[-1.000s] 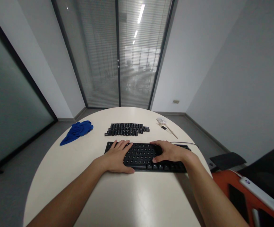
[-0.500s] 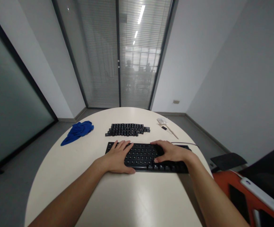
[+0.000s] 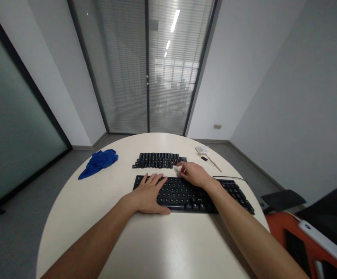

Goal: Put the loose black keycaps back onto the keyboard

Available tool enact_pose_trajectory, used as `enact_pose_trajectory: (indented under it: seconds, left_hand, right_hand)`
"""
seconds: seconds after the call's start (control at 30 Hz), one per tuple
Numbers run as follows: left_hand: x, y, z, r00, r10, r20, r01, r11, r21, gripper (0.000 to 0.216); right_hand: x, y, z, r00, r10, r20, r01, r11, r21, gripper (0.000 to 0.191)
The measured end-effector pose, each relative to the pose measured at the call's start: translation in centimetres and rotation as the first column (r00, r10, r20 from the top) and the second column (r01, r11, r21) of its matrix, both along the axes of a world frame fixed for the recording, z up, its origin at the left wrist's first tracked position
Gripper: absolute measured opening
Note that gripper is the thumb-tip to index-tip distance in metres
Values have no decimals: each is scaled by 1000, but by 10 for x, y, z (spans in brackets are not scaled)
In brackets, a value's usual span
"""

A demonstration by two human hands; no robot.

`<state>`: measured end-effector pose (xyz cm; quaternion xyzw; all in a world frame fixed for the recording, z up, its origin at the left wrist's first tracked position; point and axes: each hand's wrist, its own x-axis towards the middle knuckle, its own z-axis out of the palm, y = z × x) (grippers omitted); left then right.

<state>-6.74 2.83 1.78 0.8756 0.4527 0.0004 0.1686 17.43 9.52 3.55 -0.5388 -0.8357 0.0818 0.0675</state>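
A black keyboard (image 3: 191, 193) with most of its keycaps off lies on the round white table (image 3: 157, 240). My left hand (image 3: 148, 192) rests flat on the keyboard's left end, fingers spread. My right hand (image 3: 193, 173) reaches over the keyboard's far edge towards the row of loose black keycaps (image 3: 158, 160) laid out behind it; its fingertips are at the right end of that row. The fingers are curled and I cannot see whether they hold a keycap.
A crumpled blue cloth (image 3: 98, 162) lies at the table's far left. Small tools and a white packet (image 3: 205, 153) lie at the far right. The keyboard cable (image 3: 229, 178) runs off right. An orange and black chair (image 3: 308, 232) stands at the right.
My right hand left the keyboard's right half and moved forward and left to the right end of the keycap row. My left hand stayed put.
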Motion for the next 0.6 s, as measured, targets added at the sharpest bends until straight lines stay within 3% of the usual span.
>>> enact_pose_trajectory:
  seconds: [0.27,0.6]
  left_hand:
    - [1,1,0,1000,2,-23,-2,1000,8,119]
    - [1,-1,1,1000,12,-27,-12,1000,3,118]
  right_hand:
    - [-34,15,-6,995,-40,87,33,996,82,32]
    - [-44,18,-16,990,-105,98,92,988,125,32]
